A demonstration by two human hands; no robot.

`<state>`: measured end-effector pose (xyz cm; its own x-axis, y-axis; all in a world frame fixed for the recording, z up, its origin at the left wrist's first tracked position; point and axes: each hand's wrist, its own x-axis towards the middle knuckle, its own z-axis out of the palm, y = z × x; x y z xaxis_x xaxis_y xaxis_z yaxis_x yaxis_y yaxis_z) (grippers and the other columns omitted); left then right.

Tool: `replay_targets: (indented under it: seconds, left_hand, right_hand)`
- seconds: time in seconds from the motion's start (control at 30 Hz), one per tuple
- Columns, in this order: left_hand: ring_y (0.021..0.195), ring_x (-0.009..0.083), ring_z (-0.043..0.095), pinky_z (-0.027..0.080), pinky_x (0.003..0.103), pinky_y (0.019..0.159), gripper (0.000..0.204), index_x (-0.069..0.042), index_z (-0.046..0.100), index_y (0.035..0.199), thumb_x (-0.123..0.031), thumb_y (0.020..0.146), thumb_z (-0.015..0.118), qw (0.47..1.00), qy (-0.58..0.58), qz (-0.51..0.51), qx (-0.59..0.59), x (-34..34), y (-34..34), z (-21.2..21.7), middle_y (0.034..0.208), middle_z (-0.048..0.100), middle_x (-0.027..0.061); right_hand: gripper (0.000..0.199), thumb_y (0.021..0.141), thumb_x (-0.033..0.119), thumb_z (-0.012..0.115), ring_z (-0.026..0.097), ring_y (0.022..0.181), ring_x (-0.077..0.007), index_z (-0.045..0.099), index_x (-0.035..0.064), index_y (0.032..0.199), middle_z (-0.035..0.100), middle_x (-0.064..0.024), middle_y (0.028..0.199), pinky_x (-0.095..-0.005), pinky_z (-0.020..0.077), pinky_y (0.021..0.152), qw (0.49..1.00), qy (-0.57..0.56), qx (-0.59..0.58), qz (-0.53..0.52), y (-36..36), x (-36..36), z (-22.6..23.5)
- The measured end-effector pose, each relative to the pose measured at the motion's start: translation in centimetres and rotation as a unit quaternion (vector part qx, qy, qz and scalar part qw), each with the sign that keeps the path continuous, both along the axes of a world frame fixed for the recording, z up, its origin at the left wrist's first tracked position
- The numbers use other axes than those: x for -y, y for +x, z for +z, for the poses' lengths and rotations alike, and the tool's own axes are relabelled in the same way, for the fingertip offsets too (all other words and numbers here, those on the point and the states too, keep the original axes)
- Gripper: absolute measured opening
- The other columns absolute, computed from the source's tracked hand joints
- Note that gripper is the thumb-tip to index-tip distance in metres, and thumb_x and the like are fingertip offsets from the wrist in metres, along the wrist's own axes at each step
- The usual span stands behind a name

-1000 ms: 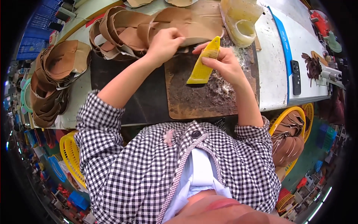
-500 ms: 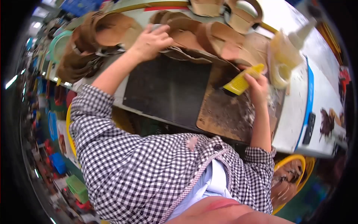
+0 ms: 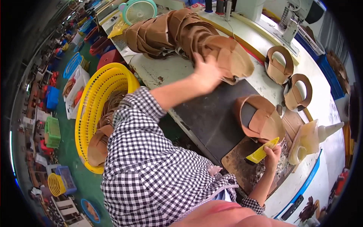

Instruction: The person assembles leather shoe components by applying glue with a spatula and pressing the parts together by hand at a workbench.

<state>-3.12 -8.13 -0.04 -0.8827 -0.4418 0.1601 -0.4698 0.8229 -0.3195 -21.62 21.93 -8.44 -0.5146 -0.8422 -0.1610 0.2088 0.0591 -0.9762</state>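
My left hand (image 3: 207, 75), fingers spread and a little blurred, is at the near end of a long overlapping row of brown leather shoe uppers (image 3: 181, 36). Whether it presses on the last one is hard to tell. Closed around a flat yellow tool with a dark end (image 3: 263, 150) is my right hand (image 3: 273, 156). Just beyond that tool a single looped upper (image 3: 266, 121) stands over the black mat (image 3: 215, 113) and the stained brown board (image 3: 242, 160). Its near edge meets the fingertips of my right hand, partly hidden by the tool.
A cloudy squeeze bottle with a long nozzle (image 3: 304, 142) stands right of the board. Two more looped uppers (image 3: 280, 70) sit farther back, near a sewing machine (image 3: 293, 26). A yellow basket of brown pieces (image 3: 81, 125) is on my left; a green fan (image 3: 139, 12) stands behind the row.
The view has turned to the left. The uppers that lay in front of both hands are now in the row at my left hand, with one apart by my right. The yellow tool remains held.
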Motion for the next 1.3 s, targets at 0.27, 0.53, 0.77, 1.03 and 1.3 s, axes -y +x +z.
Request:
replay_targets:
  seconds: [0.27, 0.53, 0.77, 1.03, 1.3]
  left_hand:
    - [0.075, 0.0336, 0.06, 0.047, 0.041, 0.069, 0.03, -0.003, 0.062, 0.079, -0.032, 0.071, 0.06, 0.843, 0.427, -0.309, 0.108, -11.8, -11.3, -5.3, 0.075, 0.061, 0.0192]
    - [0.069, 0.0289, 0.06, 0.048, 0.039, 0.059, 0.015, -0.007, 0.061, 0.077, -0.016, 0.075, 0.051, 0.841, 0.398, -0.295, -0.218, -13.0, -9.2, -8.6, 0.073, 0.06, 0.0126]
    - [0.072, 0.0182, 0.057, 0.049, 0.026, 0.063, 0.022, -0.002, 0.057, 0.089, -0.006, 0.067, 0.055, 0.843, 0.216, -0.435, -0.231, -13.9, -10.3, -9.8, 0.088, 0.059, 0.0077]
    - [0.066, 0.0262, 0.057, 0.046, 0.032, 0.06, 0.01, -0.001, 0.056, 0.082, -0.007, 0.075, 0.058, 0.777, 0.553, -0.254, -0.162, -14.6, -10.7, -9.2, 0.073, 0.058, 0.0117]
    - [0.068, 0.0288, 0.059, 0.046, 0.034, 0.062, 0.01, -0.004, 0.061, 0.081, -0.011, 0.075, 0.061, 0.8, 0.452, -0.301, -0.257, -14.3, -11.3, -10.1, 0.078, 0.061, 0.0111]
  right_hand:
    - [0.029, 0.065, 0.006, 0.055, 0.054, 0.071, -0.0114, 0.061, -0.0105, 0.088, 0.063, -0.012, 0.088, -0.0219, 0.0417, 0.067, 1.0, 0.017, 0.019, -0.009, -0.6, -1.5, -0.7]
    - [0.03, 0.067, 0.012, 0.054, 0.057, 0.068, -0.0145, 0.06, -0.0028, 0.092, 0.06, -0.005, 0.08, -0.027, 0.0459, 0.064, 0.996, 0.031, -0.016, -0.086, -1.0, -0.9, -0.8]
    - [0.017, 0.077, 0.012, 0.061, 0.057, 0.072, -0.0114, 0.063, -0.0028, 0.085, 0.063, -0.0055, 0.076, -0.0255, 0.0447, 0.066, 0.977, -0.01, -0.144, -0.157, -3.3, -5.3, 2.1]
    - [0.011, 0.069, 0.012, 0.07, 0.052, 0.06, -0.0181, 0.066, 0.0055, 0.076, 0.055, -0.0064, 0.064, -0.0293, 0.0413, 0.051, 0.615, 0.114, -0.629, -0.462, -8.0, -9.1, 1.4]
    - [0.007, 0.071, 0.002, 0.067, 0.052, 0.067, -0.0151, 0.065, 0.0019, 0.078, 0.062, -0.007, 0.072, -0.025, 0.0434, 0.057, 0.707, 0.031, -0.628, -0.324, -7.8, -11.5, 3.3]
